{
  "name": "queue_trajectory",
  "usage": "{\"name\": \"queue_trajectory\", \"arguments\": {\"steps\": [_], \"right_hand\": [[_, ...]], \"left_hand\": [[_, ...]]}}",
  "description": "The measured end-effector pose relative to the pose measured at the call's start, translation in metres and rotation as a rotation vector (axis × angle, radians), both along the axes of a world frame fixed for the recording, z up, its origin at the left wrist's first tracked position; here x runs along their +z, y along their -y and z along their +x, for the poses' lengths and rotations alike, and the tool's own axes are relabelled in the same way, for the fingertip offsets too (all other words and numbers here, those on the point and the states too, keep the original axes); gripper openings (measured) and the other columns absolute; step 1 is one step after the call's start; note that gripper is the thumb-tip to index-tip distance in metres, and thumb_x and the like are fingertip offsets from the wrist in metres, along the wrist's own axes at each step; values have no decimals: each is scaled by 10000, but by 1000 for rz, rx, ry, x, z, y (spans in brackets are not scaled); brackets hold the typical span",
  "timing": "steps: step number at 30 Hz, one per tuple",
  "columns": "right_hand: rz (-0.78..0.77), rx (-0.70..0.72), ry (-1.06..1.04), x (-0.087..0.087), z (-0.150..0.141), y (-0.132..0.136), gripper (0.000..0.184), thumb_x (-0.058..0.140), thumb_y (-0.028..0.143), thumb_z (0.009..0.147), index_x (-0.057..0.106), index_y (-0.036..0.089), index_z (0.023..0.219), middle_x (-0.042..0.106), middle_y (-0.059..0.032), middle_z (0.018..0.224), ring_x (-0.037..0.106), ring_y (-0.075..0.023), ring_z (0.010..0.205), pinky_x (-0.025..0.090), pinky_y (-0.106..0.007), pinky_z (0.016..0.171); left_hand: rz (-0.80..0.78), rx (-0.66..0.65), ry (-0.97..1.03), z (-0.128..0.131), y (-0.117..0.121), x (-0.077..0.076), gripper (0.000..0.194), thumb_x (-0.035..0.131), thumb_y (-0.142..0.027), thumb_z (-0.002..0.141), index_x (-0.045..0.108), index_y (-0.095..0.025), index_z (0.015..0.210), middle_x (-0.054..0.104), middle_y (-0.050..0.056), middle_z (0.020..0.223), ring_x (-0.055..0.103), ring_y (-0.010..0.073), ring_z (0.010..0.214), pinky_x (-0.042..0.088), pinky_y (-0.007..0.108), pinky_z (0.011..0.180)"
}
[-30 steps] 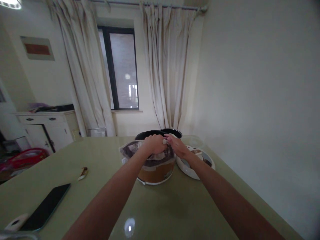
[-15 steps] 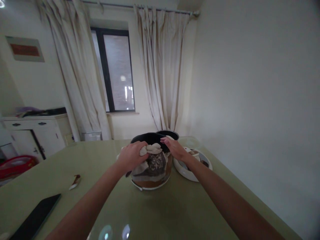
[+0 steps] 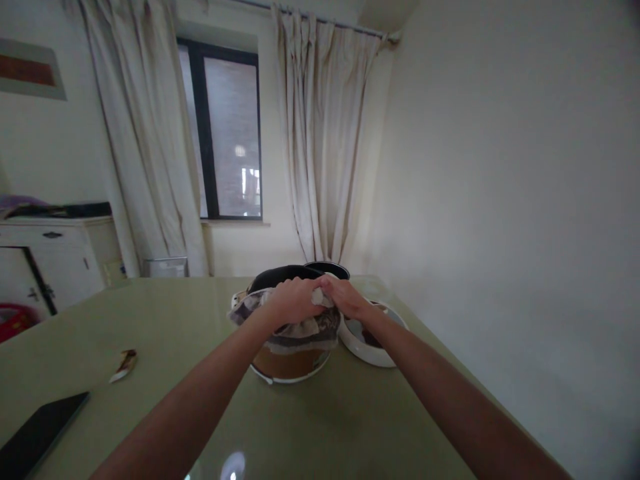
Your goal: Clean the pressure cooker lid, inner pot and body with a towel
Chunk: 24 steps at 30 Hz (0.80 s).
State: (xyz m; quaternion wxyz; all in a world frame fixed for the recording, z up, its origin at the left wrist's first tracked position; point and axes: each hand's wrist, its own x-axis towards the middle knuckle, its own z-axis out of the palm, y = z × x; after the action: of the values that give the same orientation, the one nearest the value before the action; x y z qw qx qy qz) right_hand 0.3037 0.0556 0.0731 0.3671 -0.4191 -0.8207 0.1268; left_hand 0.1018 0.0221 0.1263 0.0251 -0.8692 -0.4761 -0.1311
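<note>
A grey-and-white patterned cloth (image 3: 300, 331) is bunched over the front of a round orange-brown container (image 3: 287, 363) with a white lower rim. My left hand (image 3: 295, 300) is closed on the cloth at its top, knuckles up. My right hand (image 3: 349, 299) meets it from the right, its fingers pressed together around a bunched bit of the same cloth; the fingertips are partly hidden. Just behind my hands rises a dark rounded thing (image 3: 283, 275), whose kind I cannot make out.
Behind stands a black round pan (image 3: 333, 270). To the right is a round white dish (image 3: 370, 352) with things in it, partly behind my right forearm. On the green tabletop (image 3: 185, 327) at left lie a phone-like black slab (image 3: 43, 430) and a small brown-and-white piece (image 3: 125, 365).
My left hand has moved right along the cloth, and my right hand has closed in against it. The view has turned slightly right, so the table items sit further left.
</note>
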Motion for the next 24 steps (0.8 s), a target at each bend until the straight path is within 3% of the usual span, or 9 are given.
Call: {"name": "queue_trajectory", "arguments": {"steps": [5,7,9,12,14,16,19,21,24], "right_hand": [[-21,2,-32,-4,0,-1,667,332,774,1049,755,265,1132,786,-67,1074,725,-267,1047,536,-417,982],[-30,15,-73,-6,0,-3,666,341,773,1048,754,259,1146,788,-73,1109,726,-270,1078,538,-436,1016],[-46,38,-137,-8,1,-8,703,333,800,1034,745,244,1155,784,-84,1138,725,-266,1102,538,-451,1049],[-73,67,-274,-8,-1,-9,729,338,823,1015,724,223,1165,770,-105,1170,719,-271,1140,526,-479,1099],[-26,32,-385,-9,-6,4,659,378,773,1033,698,227,1216,749,-112,1226,697,-278,1192,505,-490,1133],[82,-61,-491,-14,-18,34,543,416,675,1066,648,249,1311,700,-119,1323,659,-285,1254,492,-491,1147],[252,-201,-531,-30,-41,103,416,456,540,1081,570,299,1401,641,-141,1350,633,-315,1239,533,-507,1072],[406,-158,-458,-46,-56,148,381,534,478,1055,552,349,1413,646,-139,1266,632,-331,1201,553,-515,1024],[449,-25,-367,-72,-67,185,720,723,570,931,452,322,1550,554,-149,1456,565,-392,1355,532,-538,1085]], "left_hand": [[-4,-75,95,-60,4,-1,266,702,-376,833,745,-295,1083,810,29,1029,762,267,964,537,331,818],[-27,-99,327,-87,3,-4,247,678,-336,821,729,-264,1052,796,0,958,740,219,892,528,293,786],[-72,-67,661,-111,7,-10,275,699,-402,812,710,-221,1018,782,4,906,719,211,833,541,290,754],[-98,93,1150,-135,26,-22,486,775,-529,750,697,-180,1079,789,36,950,720,230,814,578,310,726],[-50,202,1356,-141,47,-29,585,801,-522,724,692,-187,1191,796,39,1010,731,240,850,597,317,743],[11,279,1427,-139,70,-35,609,792,-474,740,677,-225,1284,796,25,1065,740,247,906,610,319,768],[65,312,1362,-117,99,-42,579,759,-407,790,660,-284,1346,785,21,1157,749,270,1001,630,360,846],[136,188,1281,-89,112,-48,494,750,-393,815,693,-284,1294,756,50,1250,725,293,1120,609,417,980],[224,-97,1260,-37,123,-55,348,743,-330,821,758,-280,1164,693,81,1359,612,314,1344,499,458,1160]]}}
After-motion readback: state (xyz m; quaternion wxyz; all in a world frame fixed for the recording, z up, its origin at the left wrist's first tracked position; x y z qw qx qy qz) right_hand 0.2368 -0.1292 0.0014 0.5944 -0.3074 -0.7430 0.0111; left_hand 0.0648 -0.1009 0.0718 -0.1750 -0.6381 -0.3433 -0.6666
